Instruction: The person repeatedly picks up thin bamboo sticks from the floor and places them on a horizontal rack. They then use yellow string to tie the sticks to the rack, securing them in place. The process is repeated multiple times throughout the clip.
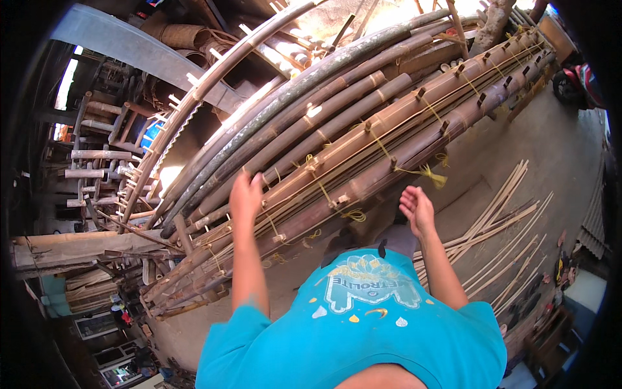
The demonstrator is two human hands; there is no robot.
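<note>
Two bare hands show, close to one long bamboo frame (pixel 363 185) that lies just in front of the person. The right hand (pixel 418 206), near its close edge, has loosely bent fingers with the thumb apart; the left hand (pixel 245 198) is over the frame's left half, its grip impossible to tell. Many slender sticks (pixel 495 211) lie on the floor to the right. Two thick poles (pixel 424 152) flank many thin strips (pixel 350 170), the long axis slanting from lower left to upper right. Beyond lie at least three other poles (pixel 343 100)
</note>
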